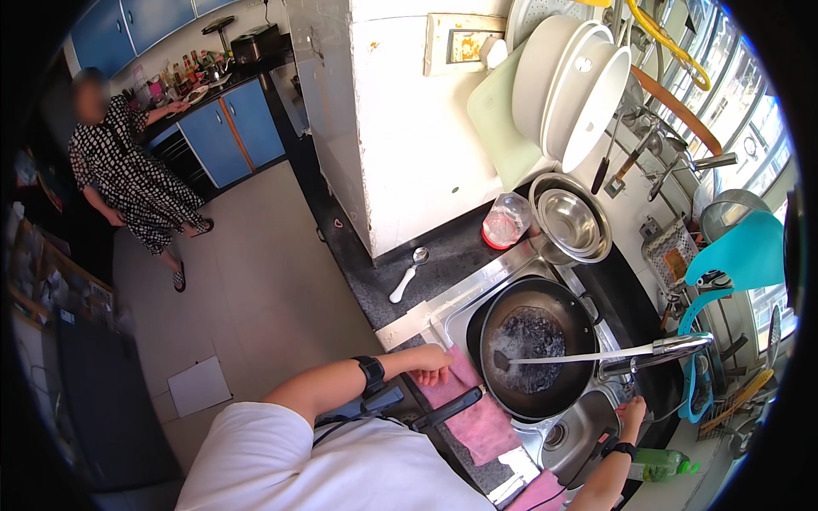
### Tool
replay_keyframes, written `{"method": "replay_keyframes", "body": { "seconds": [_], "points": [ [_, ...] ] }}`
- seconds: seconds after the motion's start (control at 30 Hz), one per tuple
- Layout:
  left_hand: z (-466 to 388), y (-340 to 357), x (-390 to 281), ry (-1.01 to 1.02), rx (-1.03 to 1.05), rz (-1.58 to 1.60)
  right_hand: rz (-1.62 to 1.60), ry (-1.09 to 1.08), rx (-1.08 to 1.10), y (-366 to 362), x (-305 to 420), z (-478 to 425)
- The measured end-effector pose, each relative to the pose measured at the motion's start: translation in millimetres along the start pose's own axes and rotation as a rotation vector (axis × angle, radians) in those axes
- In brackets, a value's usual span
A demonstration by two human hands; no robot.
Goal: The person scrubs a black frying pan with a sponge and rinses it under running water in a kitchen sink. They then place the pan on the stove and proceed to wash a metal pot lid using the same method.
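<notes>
A black wok (578, 322) sits over the steel sink (460, 316). Water streams from the chrome faucet (680, 343) into the wok, where foamy liquid (533, 342) has pooled. The long black wok handle (450, 409) points toward my body. My left hand (431, 365) is beside the wok, over a pink cloth (489, 428) on the counter edge. Its fingers are curled with nothing visible in them. My right hand (631, 410) is near the faucet base, past the small sink basin (581, 428). Whether it grips anything there is hidden.
A white-handled spoon (409, 276), a clear red-based container (505, 222) and nested steel bowls (572, 220) stand around the sink. A green bottle (661, 465) lies near my right forearm. Utensils hang along the right wall. Another person (128, 166) stands across the room.
</notes>
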State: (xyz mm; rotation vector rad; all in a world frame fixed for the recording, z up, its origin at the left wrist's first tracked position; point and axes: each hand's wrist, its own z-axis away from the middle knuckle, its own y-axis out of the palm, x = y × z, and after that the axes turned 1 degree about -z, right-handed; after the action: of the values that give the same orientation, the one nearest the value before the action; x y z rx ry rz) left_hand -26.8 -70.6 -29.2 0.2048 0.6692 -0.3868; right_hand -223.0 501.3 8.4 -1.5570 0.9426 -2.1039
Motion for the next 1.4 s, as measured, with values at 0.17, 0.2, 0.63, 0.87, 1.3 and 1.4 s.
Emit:
{"method": "replay_keyframes", "body": {
  "seconds": [0.17,0.2,0.63,0.87,1.3,1.4],
  "points": [
    [0,1,-4,-0.017,0.002,-0.004,0.077,-0.132,-0.073,-3,-5,5],
    [-3,-1,-2,-0.032,0.03,-0.011,0.105,-0.13,-0.073,-1,-1,7],
    [15,-3,-17,-0.112,0.024,-0.022,0.032,0.047,-0.048,4,29,27],
    [18,-2,-18,-0.103,0.019,-0.019,0.059,0.033,-0.062,6,24,22],
    [16,-2,-17,-0.08,0.03,-0.008,0.121,0.061,-0.091,5,44,38],
    [16,-2,-18,-0.092,0.022,-0.02,0.322,-0.044,-0.131,5,41,37]
  ]
}}
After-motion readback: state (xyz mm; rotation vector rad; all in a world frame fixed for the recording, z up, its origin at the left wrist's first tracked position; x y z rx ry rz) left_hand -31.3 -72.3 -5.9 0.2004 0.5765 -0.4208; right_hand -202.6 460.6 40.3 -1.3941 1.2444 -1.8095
